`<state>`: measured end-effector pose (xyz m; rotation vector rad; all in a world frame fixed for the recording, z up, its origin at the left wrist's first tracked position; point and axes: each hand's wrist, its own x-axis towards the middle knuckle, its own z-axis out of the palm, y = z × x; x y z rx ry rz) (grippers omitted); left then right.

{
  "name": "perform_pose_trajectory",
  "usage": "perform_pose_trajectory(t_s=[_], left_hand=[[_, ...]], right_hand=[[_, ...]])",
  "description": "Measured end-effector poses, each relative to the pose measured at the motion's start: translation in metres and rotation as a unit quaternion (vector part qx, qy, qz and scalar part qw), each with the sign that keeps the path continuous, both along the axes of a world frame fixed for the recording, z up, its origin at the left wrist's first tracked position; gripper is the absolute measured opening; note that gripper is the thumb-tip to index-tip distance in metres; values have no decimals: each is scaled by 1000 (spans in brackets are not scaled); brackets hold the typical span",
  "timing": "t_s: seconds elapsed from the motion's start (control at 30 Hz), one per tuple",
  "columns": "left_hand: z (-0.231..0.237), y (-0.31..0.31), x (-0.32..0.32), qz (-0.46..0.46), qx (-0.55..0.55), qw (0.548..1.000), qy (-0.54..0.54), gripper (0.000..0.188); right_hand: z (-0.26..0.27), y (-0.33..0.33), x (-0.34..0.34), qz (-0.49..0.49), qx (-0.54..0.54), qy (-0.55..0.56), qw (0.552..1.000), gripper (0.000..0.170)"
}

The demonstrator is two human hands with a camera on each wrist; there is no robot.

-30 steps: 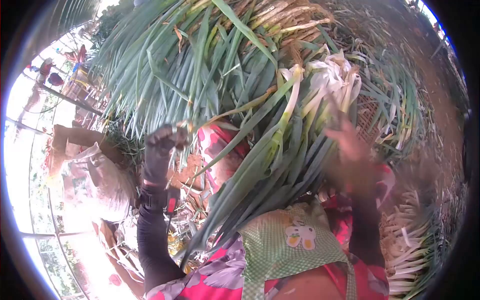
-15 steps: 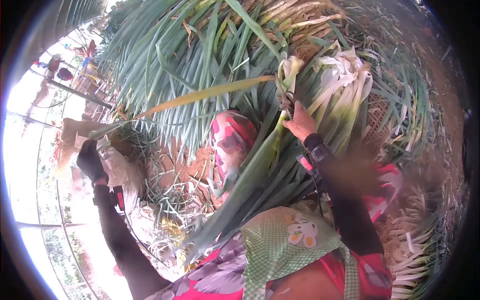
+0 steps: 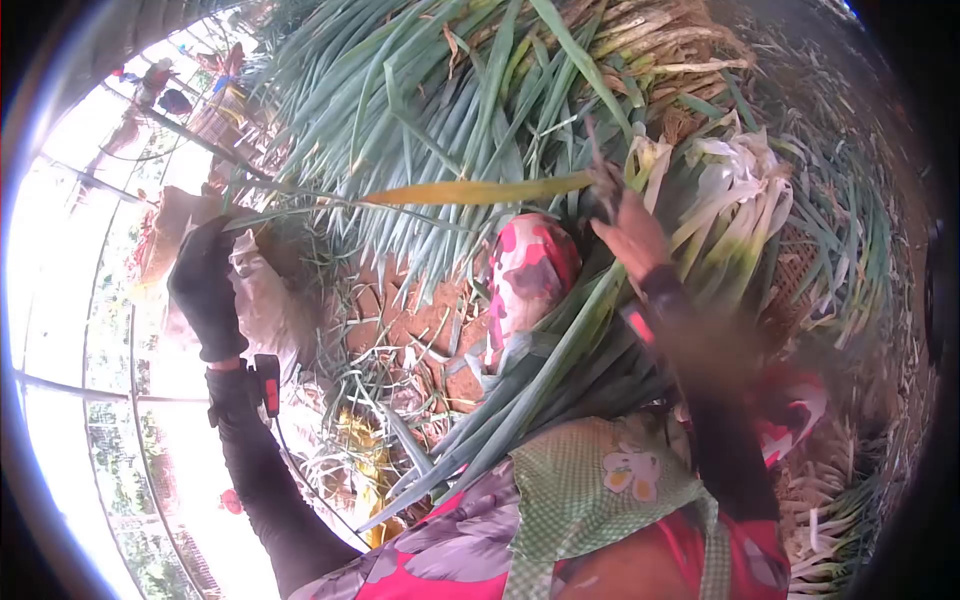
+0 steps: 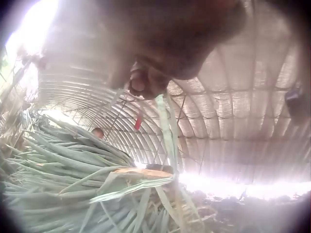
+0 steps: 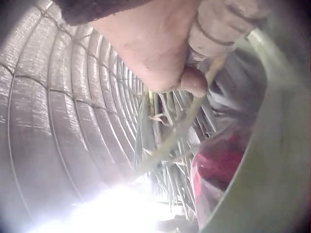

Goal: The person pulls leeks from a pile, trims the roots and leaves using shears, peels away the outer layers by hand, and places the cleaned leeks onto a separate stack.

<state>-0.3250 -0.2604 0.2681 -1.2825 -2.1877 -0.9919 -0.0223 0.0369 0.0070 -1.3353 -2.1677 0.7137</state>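
Note:
In the head view, a long yellow leaf (image 3: pixel 470 191) stretches between the two hands, its thinner green end towards the left. The dark-gloved left hand (image 3: pixel 208 290) grips that end; in the left wrist view the left hand (image 4: pixel 165 43) has pale green leaf strips (image 4: pixel 167 131) hanging from its fingers. The bare right hand (image 3: pixel 632 235) pinches the yellow end, and a thin dark pointed thing (image 3: pixel 597 140) sticks up from its fingers. In the right wrist view, the thumb of the right hand (image 5: pixel 150 43) lies against a yellowish leaf (image 5: pixel 187 119). Long green stalks (image 3: pixel 560 370) lie across the lap.
A large heap of green stalks (image 3: pixel 450 100) lies in front, with a white-ended bundle (image 3: pixel 740 180) to its right. A pale sack (image 3: pixel 270 290) stands behind the left hand. Leaf scraps (image 3: pixel 350 390) litter the ground, and more white-ended stalks (image 3: pixel 820 530) lie at lower right.
The left hand has moved out to the left from near the knee, drawing the yellow leaf out straight. The right hand has shifted from the stalk to the left side of its white end.

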Motion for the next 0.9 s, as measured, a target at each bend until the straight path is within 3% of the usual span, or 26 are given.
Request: perform_pose_trajectory(t_s=[0.13, 0.23, 0.27, 0.3, 0.37, 0.43, 0.5, 0.53, 0.57, 0.6, 0.63, 0.67, 0.7, 0.73, 0.77, 0.8, 0.83, 0.9], left_hand=[[-2, -35, 2, 29, -77, 971, 225, 11], [-34, -97, -72, 87, -92, 944, 304, 13], [-41, -169, -128, 138, -19, 983, 123, 16], [-48, -240, -182, 188, 88, 977, -48, 19], [-31, -219, -81, 194, 91, 967, -136, 27], [-33, -256, -98, 338, -184, 919, -83, 26], [-42, -311, -127, 451, -441, 775, -23, 25], [-98, -345, -175, 205, -454, 801, 332, 21], [-103, -267, -158, 53, -404, 868, 282, 20], [-114, -203, -129, 114, -426, 861, 254, 21], [-127, -143, -119, 63, -338, 936, 79, 22], [-148, -78, -109, -31, -161, 954, -250, 24], [-165, -15, -92, -125, -11, 868, -480, 27], [-186, 43, -74, -197, 46, 793, -574, 31], [-193, 99, -56, -284, -122, 895, -322, 33], [-189, 151, -21, -207, -70, 740, -636, 32], [-211, 197, -6, -273, -142, 831, -464, 29], [-226, 251, 33, -175, -253, 902, -301, 41]], right_hand=[[-49, 26, -39, -1, 39, -6, 999, 52], [-61, 25, -35, -4, 20, -17, 1000, 47], [-63, 26, -34, -6, 29, -29, 999, 46], [-63, 25, -33, -10, 39, -38, 998, 45], [-61, 26, -33, -5, 25, -38, 999, 45], [-70, 36, -32, 8, 14, -29, 999, 48], [-56, 28, -25, 23, -18, 76, 997, 60], [-46, 21, -19, 29, -52, 91, 994, 60], [-38, 17, -13, 36, -83, 109, 990, 60], [-31, 12, -5, 39, -102, 137, 984, 59], [-24, 7, 3, 43, -119, 165, 978, 59], [-21, 3, 10, 48, -135, 192, 971, 58], [-21, -1, 18, 44, -121, 179, 975, 57], [-23, -4, 28, 38, -108, 166, 979, 57], [-24, -8, 38, 32, -95, 153, 983, 56], [-24, -14, 47, 27, -91, 158, 983, 51], [-31, -19, 55, 19, -76, 179, 981, 52], [-49, -23, 68, 11, -42, 219, 975, 55]])
